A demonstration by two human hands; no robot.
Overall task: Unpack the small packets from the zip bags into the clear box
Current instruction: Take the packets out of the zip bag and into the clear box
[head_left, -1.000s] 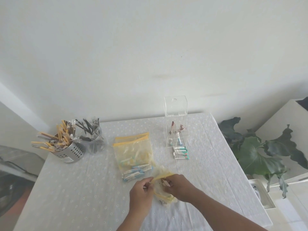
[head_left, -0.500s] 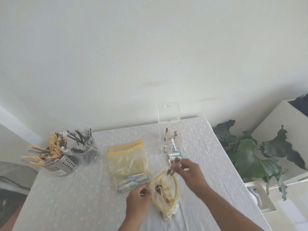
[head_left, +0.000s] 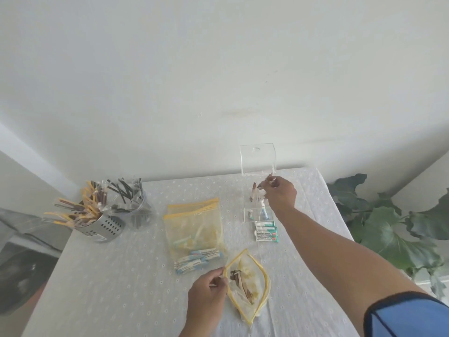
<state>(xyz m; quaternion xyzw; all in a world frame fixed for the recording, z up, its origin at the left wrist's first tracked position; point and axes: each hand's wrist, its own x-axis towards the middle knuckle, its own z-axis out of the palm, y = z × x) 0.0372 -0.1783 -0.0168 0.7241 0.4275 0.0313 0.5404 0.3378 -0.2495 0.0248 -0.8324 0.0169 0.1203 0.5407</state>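
Observation:
The clear box [head_left: 258, 203] stands at the far right of the table with its lid [head_left: 257, 160] raised; a few packets stand inside. My right hand [head_left: 279, 194] is over the box's open top, pinching a small brown packet [head_left: 268, 178]. My left hand [head_left: 209, 294] holds the yellow-rimmed mouth of an open zip bag [head_left: 250, 285] with brown packets inside. Two more zip bags [head_left: 194, 227] lie stacked in the middle, with blue-and-white packets [head_left: 194, 260] at their near edge. Green-and-white packets [head_left: 266, 231] lie in front of the box.
A perforated metal holder [head_left: 104, 226] full of yellow and brown wrapped sticks and a clear cup [head_left: 136, 210] of dark sticks stand at the far left. A white dotted tablecloth [head_left: 109, 276] covers the table. A leafy plant [head_left: 393, 227] sits beyond the right edge.
My right hand has lifted a brown packet out of the open zip bag and carried it away to the top of the clear box. My left hand stays on the bag's mouth.

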